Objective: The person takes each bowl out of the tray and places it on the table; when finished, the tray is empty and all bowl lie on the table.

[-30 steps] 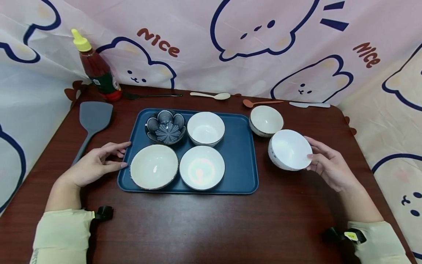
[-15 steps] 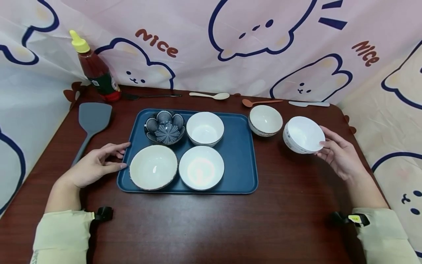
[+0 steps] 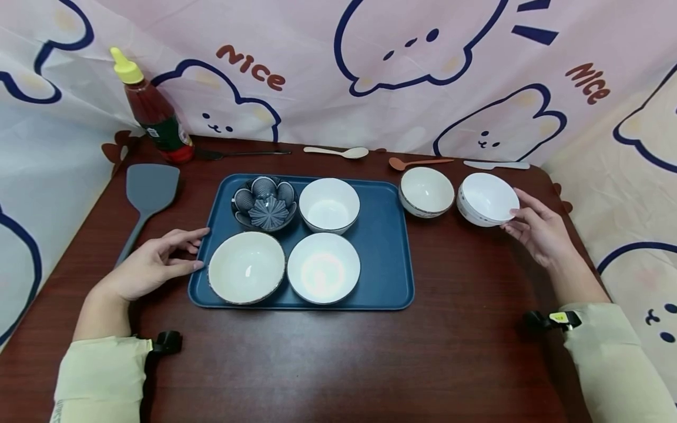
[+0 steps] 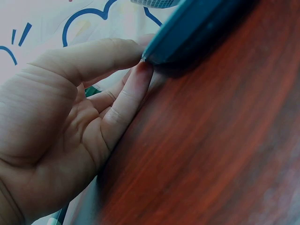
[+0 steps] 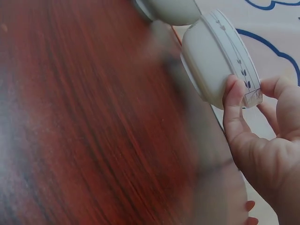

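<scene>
In the head view, my right hand [image 3: 542,232] pinches the rim of a white bowl [image 3: 486,198] at the back right. The right wrist view shows a leaf pattern around this bowl [image 5: 206,61], with the thumb on its outer side. Just to its left stands a cream bowl [image 3: 426,192]. My left hand [image 3: 148,264] touches the left edge of a blue tray [image 3: 383,252], thumb and fingertips spread along the rim. On the tray sit a dark petal-patterned bowl [image 3: 266,204], a cream bowl [image 3: 246,268] and two white bowls, one behind [image 3: 329,205] and one in front [image 3: 324,268].
A red sauce bottle [image 3: 161,120] stands at the back left, near a grey spatula [image 3: 153,188]. Along the back edge lie a dark fork [image 3: 243,154], a cream spoon [image 3: 344,153], a brown spoon [image 3: 418,163] and a pale knife [image 3: 497,165]. A patterned cloth [image 3: 317,117] hangs behind.
My right hand has moved the white leaf-patterned bowl right and back, away from the tray, to beside the cream bowl. The left hand and the tray have stayed in place.
</scene>
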Available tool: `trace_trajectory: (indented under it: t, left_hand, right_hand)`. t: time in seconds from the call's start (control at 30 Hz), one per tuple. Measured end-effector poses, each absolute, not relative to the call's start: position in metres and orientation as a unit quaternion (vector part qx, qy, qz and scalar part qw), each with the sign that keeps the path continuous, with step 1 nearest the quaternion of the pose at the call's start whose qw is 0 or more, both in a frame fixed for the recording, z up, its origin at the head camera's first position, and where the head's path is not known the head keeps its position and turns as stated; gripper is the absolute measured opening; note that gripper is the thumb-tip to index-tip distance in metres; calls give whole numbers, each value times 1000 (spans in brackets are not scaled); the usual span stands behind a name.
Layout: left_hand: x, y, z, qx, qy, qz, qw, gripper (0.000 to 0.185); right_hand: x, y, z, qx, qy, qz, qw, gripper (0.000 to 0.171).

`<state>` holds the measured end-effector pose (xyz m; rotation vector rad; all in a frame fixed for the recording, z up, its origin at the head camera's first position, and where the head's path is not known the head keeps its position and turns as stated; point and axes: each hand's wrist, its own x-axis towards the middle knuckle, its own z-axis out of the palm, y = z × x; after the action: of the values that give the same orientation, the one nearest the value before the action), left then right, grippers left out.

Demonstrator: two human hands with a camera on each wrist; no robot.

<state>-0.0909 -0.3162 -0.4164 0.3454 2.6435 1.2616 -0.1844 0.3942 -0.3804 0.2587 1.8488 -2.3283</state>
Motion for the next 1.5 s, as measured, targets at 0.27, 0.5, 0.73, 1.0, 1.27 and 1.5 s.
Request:
trace_trajectory:
  t: [0.27, 0.5, 0.73, 1.0, 1.27, 1.5]
  left_hand:
    - [-92, -316, -416, 118, 892, 425, 97, 60]
    - [-92, -315, -416, 116, 895, 420, 97, 59]
    - [-94, -311, -415, 126, 882, 442, 102, 59]
    - [-91, -316, -416, 117, 886, 436, 104, 59]
    - [-90, -316, -415, 116, 887, 435, 104, 59]
    - [-91, -315, -415, 121, 886, 436, 100, 59]
  right_hand:
    - [-191, 394, -385, 105, 622, -772, 83, 48]
    - [-194, 390, -387, 110, 630, -764, 86, 47]
    - [-195, 392, -388, 120, 630, -762, 91, 49]
    - [-196, 391, -395, 107, 622, -770, 90, 58]
    - [-190, 391, -391, 122, 636, -756, 94, 65]
    - [-177, 393, -383, 132, 624, -765, 90, 64]
